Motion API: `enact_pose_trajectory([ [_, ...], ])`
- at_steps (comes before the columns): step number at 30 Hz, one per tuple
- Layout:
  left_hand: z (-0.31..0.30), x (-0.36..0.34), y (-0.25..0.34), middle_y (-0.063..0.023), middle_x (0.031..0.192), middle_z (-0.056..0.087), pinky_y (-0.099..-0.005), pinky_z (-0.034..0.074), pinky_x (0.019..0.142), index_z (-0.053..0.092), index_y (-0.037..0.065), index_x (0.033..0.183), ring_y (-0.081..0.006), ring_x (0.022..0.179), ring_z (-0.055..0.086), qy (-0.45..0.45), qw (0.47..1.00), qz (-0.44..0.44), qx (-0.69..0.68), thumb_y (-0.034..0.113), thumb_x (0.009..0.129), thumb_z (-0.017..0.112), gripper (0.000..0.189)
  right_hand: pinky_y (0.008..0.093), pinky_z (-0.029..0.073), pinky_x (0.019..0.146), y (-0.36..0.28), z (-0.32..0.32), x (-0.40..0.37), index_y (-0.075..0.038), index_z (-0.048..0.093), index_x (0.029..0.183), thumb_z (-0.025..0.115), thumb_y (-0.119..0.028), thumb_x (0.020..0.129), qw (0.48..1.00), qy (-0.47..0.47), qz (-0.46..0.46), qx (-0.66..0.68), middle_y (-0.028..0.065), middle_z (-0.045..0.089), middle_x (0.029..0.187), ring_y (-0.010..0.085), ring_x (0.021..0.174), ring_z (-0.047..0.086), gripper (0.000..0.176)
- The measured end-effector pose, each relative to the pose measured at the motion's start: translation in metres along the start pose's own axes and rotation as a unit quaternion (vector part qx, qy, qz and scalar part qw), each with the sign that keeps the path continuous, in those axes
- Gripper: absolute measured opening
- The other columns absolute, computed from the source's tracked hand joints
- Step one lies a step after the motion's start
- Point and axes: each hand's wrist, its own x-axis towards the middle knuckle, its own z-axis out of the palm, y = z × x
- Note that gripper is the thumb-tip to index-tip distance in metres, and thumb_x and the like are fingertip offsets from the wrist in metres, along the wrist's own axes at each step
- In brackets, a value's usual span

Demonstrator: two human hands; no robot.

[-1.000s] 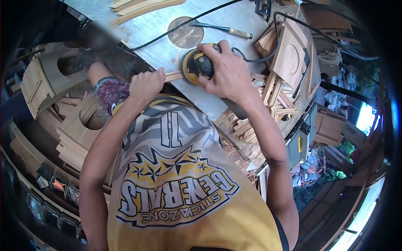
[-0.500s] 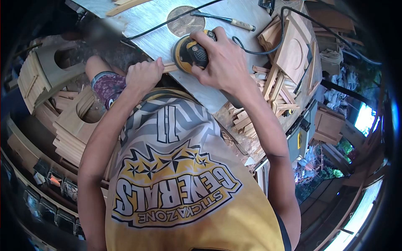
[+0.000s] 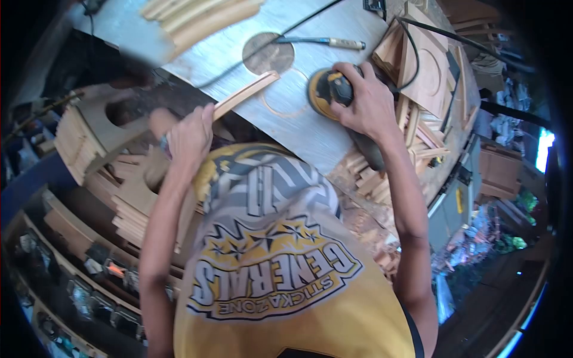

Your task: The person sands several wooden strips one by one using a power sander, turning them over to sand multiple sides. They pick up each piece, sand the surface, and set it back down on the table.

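Observation:
My left hand (image 3: 190, 138) is closed round the near end of a narrow wooden strip (image 3: 246, 94), whose far end points up and right over the grey work surface (image 3: 224, 37). On the right, my right hand (image 3: 367, 104) grips a yellow and black sander (image 3: 329, 94), which sits on that surface apart from the strip. A chisel (image 3: 325, 42) lies behind the sander, its blade by a round brown disc-shaped patch (image 3: 268, 53). A faint ring mark shows between the strip and the sander.
Several curved wooden strips (image 3: 200, 18) lie at the top left. Black cables (image 3: 298, 24) cross the work surface. Boards with round cutouts (image 3: 424, 74) and loose wood pieces are stacked at the right. More cut panels (image 3: 89, 128) stand at the left.
The sander has moved right with my right hand, away from the strip. More of the strip shows beyond my left hand, tilted up. The view has shifted, revealing the curved strips.

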Motion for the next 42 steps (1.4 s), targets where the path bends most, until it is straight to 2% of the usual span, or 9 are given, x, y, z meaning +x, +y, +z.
enact_pose_trajectory([
  [5, -0.077, -0.004, 0.027, -0.0276, 0.083, 0.066, -0.0578, 0.049, 0.068, 0.062, 0.006, 0.098, -0.0520, 0.082, 0.064, 0.092, 0.989, -0.056, -0.104, 0.044, 0.106, 0.052, 0.041, 0.0550, 0.056, 0.081, 0.000, -0.005, 0.008, -0.023, 0.060, 0.132, 0.076, -0.028, 0.070, 0.999, -0.007, 0.038, 0.019, 0.0236, 0.058, 0.114, 0.0477, 0.092, 0.067, 0.064],
  [9, -0.098, -0.004, 0.046, -0.0190, 0.084, 0.070, -0.0424, 0.054, 0.071, 0.063, 0.003, 0.110, -0.0312, 0.078, 0.071, 0.059, 0.966, -0.087, -0.237, 0.035, 0.108, 0.056, 0.033, 0.0551, 0.056, 0.079, -0.007, -0.004, 0.012, -0.023, 0.058, 0.135, 0.079, -0.026, 0.071, 0.999, 0.007, 0.048, 0.020, 0.0231, 0.056, 0.113, 0.0480, 0.092, 0.066, 0.068],
  [13, -0.099, 0.009, 0.080, -0.0153, 0.116, 0.069, -0.0280, 0.049, 0.092, 0.042, 0.001, 0.134, -0.0147, 0.103, 0.063, 0.091, 0.859, 0.062, -0.501, 0.031, 0.109, 0.055, 0.041, 0.0540, 0.056, 0.077, -0.014, 0.004, 0.006, -0.023, 0.056, 0.137, 0.082, -0.024, 0.071, 0.997, 0.052, 0.047, 0.045, 0.0217, 0.055, 0.116, 0.0465, 0.094, 0.065, 0.072],
  [22, -0.102, 0.050, 0.136, -0.0164, 0.126, 0.063, -0.0315, 0.048, 0.102, 0.026, -0.005, 0.156, -0.0176, 0.117, 0.061, 0.051, 0.739, 0.122, -0.660, 0.006, 0.103, 0.061, 0.064, 0.0497, 0.057, 0.071, -0.012, 0.012, -0.001, -0.025, 0.058, 0.132, 0.082, -0.025, 0.071, 0.994, 0.081, 0.057, 0.035, 0.0205, 0.055, 0.112, 0.0421, 0.089, 0.066, 0.066],
  [25, -0.116, 0.061, 0.147, -0.0163, 0.125, 0.064, -0.0327, 0.048, 0.103, 0.037, -0.007, 0.150, -0.0179, 0.116, 0.062, 0.039, 0.767, 0.155, -0.621, 0.004, 0.101, 0.063, 0.057, 0.0491, 0.057, 0.070, -0.009, 0.015, 0.000, -0.025, 0.058, 0.132, 0.082, -0.028, 0.073, 0.994, 0.091, 0.059, 0.033, 0.0203, 0.055, 0.111, 0.0415, 0.088, 0.066, 0.064],
  [26, -0.123, 0.060, 0.149, -0.0147, 0.119, 0.067, -0.0321, 0.049, 0.101, 0.059, -0.006, 0.133, -0.0180, 0.110, 0.064, 0.032, 0.806, 0.092, -0.584, 0.003, 0.096, 0.069, 0.039, 0.0489, 0.057, 0.069, -0.007, 0.017, -0.001, -0.024, 0.058, 0.132, 0.082, -0.029, 0.074, 0.993, 0.096, 0.061, 0.027, 0.0201, 0.055, 0.111, 0.0414, 0.088, 0.066, 0.063],
  [30, -0.131, 0.070, 0.151, -0.0105, 0.103, 0.073, -0.0294, 0.054, 0.090, 0.074, 0.000, 0.098, -0.0147, 0.097, 0.067, 0.030, 0.915, 0.088, -0.392, 0.002, 0.089, 0.079, 0.011, 0.0492, 0.057, 0.069, -0.005, 0.015, -0.003, -0.023, 0.058, 0.132, 0.081, -0.029, 0.076, 0.992, 0.107, 0.065, 0.034, 0.0203, 0.056, 0.110, 0.0415, 0.086, 0.066, 0.061],
  [39, -0.103, 0.045, 0.104, -0.0092, 0.095, 0.073, -0.0226, 0.056, 0.076, 0.066, -0.001, 0.100, -0.0094, 0.083, 0.067, 0.006, 0.880, 0.002, -0.475, -0.005, 0.084, 0.083, 0.023, 0.0495, 0.059, 0.071, 0.005, 0.017, -0.004, -0.023, 0.058, 0.132, 0.083, -0.026, 0.071, 0.991, 0.101, 0.082, 0.021, 0.0213, 0.056, 0.112, 0.0426, 0.090, 0.068, 0.065],
  [42, -0.044, 0.011, 0.064, -0.0120, 0.097, 0.073, -0.0242, 0.057, 0.076, 0.064, 0.001, 0.090, -0.0111, 0.082, 0.069, -0.026, 0.818, -0.144, -0.556, -0.007, 0.082, 0.084, 0.023, 0.0506, 0.059, 0.071, 0.011, 0.014, -0.003, -0.023, 0.058, 0.134, 0.084, -0.029, 0.072, 0.991, 0.103, 0.085, 0.019, 0.0207, 0.057, 0.112, 0.0427, 0.087, 0.068, 0.067],
])
